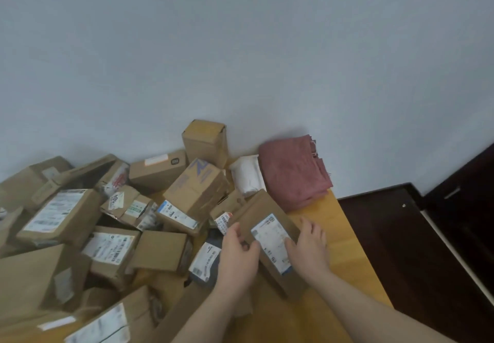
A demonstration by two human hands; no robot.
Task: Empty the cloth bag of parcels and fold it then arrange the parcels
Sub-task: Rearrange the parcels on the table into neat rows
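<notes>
Both hands on one flat parcel (270, 238) at the right edge of the heap.

Left hand (239, 254) curls round the parcel's left edge, thumb on top; right hand (307, 246) grips its right edge, thumb on the white label (272, 241). Parcel lies tilted over the wooden surface (342, 249). Red cloth bag (291, 171), folded, sits at the wall on the surface's far end, touching a white pouch (246, 174). Cardboard parcels (107, 235) piled loosely to the left.
</notes>
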